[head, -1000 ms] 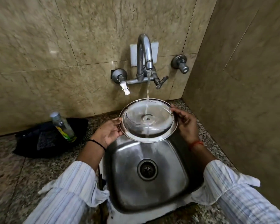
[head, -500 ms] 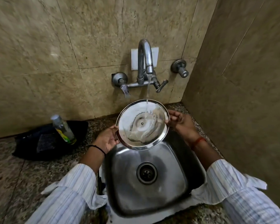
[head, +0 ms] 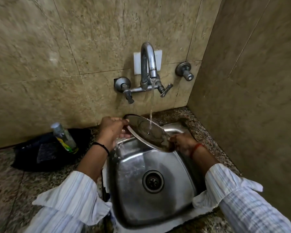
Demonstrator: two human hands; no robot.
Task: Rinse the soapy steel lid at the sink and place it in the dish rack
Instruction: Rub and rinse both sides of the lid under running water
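lid [head: 148,132] tilted since; underside hidden

Both arms wore loose white shirt sleeves [head: 71,197] with fine blue-grey vertical stripes, the cuffs unbuttoned and pushed back so that they flared open below the bare forearms. The left hand [head: 112,128], at about ten o'clock from the frame's centre, carried a thin black band [head: 102,146] around its wrist. The right hand [head: 183,142], at about three o'clock, had a red-orange thread [head: 196,148] tied around its wrist.
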